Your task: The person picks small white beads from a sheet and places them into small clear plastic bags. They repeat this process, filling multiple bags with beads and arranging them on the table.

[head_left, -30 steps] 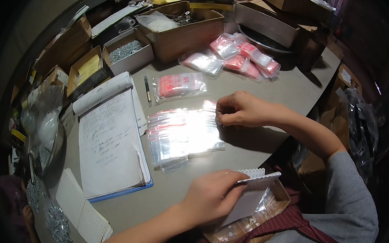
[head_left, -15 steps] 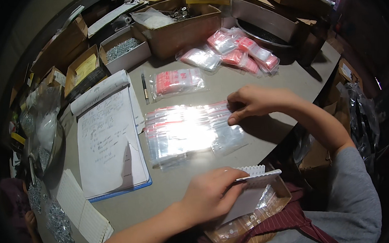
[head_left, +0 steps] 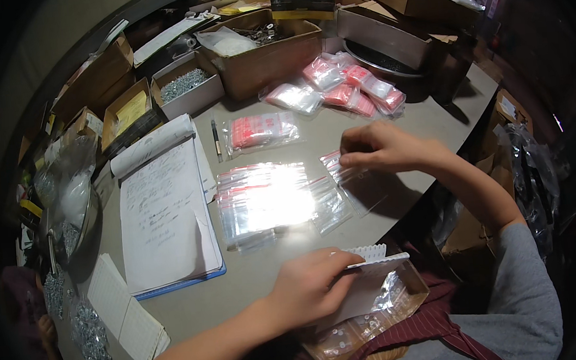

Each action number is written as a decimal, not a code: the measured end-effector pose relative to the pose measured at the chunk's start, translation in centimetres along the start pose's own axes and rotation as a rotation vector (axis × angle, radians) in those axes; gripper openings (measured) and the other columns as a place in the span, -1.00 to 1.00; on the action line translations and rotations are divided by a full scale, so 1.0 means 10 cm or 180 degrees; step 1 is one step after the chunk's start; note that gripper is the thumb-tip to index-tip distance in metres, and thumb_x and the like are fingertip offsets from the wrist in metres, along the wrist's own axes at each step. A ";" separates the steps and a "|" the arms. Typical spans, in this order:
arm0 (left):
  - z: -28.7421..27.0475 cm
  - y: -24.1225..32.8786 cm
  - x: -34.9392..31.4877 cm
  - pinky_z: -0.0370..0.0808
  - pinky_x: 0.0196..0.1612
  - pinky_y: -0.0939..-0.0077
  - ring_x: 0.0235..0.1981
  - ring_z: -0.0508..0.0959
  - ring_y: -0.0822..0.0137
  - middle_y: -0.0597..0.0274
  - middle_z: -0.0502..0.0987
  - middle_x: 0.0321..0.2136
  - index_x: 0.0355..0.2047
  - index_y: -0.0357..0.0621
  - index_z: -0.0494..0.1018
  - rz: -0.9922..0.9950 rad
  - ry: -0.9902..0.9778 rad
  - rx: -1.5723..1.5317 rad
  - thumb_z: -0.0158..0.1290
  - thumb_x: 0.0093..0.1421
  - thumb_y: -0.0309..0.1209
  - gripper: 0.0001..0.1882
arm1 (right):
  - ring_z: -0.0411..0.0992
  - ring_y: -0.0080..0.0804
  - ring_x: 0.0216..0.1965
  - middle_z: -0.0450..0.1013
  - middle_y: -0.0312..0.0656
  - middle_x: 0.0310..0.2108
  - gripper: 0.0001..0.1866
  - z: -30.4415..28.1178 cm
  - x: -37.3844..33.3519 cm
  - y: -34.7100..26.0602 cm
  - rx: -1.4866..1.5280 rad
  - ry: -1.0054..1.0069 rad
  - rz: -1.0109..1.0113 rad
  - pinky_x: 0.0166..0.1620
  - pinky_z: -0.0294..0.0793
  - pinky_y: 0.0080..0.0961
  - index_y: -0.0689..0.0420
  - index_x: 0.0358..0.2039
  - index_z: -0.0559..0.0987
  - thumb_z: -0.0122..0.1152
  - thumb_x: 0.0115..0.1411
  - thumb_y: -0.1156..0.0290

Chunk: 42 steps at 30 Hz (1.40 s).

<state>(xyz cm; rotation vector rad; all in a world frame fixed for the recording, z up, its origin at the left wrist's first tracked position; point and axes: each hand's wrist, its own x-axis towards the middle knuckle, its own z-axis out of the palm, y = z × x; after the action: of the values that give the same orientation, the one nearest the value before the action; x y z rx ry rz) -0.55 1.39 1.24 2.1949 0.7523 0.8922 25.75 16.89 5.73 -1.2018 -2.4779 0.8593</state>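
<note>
My right hand [head_left: 388, 148] is closed on the red-striped top of a clear zip bag [head_left: 364, 191], with thumb and fingers pinched together. Left of that bag, overlapping rows of similar flat zip bags [head_left: 257, 213] lie on the grey table, glare whitening their middle. My left hand [head_left: 310, 286] grips white cards with scalloped edges [head_left: 368, 255] at the near table edge. Just below them, in my lap, an open cardboard box [head_left: 415, 288] holds small clear packets [head_left: 360, 326] with little parts inside.
A handwritten notepad on a blue clipboard [head_left: 175, 290] lies left, a pen [head_left: 216, 140] beyond it. Packs of red-and-clear bags [head_left: 352, 87] are heaped at the back. Boxes of metal parts [head_left: 182, 87] line the far edge. Bagged screws [head_left: 90, 334] lie far left, near another person's hand [head_left: 46, 327].
My right hand has drawn one zip bag slightly right, apart from the rows. My left hand keeps its hold on the white cards. The view has shifted a little.
</note>
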 end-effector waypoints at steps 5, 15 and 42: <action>0.06 -0.08 -0.03 0.56 -0.36 0.38 -0.43 0.64 0.16 0.10 0.65 -0.37 -0.13 -0.14 0.64 0.0250 0.0284 -0.0023 0.25 0.13 -0.53 -0.74 | 0.46 -0.45 -0.37 0.51 -0.20 -0.38 -0.83 0.29 0.03 -0.45 0.0575 -0.0741 -0.0271 -0.28 0.47 -0.43 0.20 -0.20 0.53 0.27 0.31 0.39; 0.01 0.04 0.01 0.56 -0.37 0.39 -0.46 0.66 0.22 0.04 0.68 -0.37 -0.11 -0.17 0.66 -0.0881 0.0111 -0.0696 0.24 0.29 -0.34 -0.77 | 0.53 0.07 -0.29 0.52 -0.02 -0.32 -0.72 0.57 -0.13 -0.42 -0.1256 0.0669 -0.0716 -0.27 0.52 -0.17 0.21 -0.17 0.46 0.35 0.23 0.38; 0.00 0.03 -0.02 0.56 -0.34 0.34 -0.43 0.63 0.09 0.03 0.64 -0.36 -0.07 -0.15 0.66 0.0023 0.0170 0.0000 0.14 -0.03 -0.67 -0.54 | 0.48 0.00 -0.14 0.44 -0.03 -0.18 -0.65 0.48 -1.02 -0.53 0.0020 0.0380 -0.0895 -0.08 0.49 -0.18 0.20 -0.10 0.51 0.31 0.06 0.57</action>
<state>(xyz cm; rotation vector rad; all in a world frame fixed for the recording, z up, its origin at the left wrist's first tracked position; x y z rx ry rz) -0.59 1.06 1.43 2.1827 0.7701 0.9580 26.58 4.48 5.40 -0.8470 -2.4652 0.6975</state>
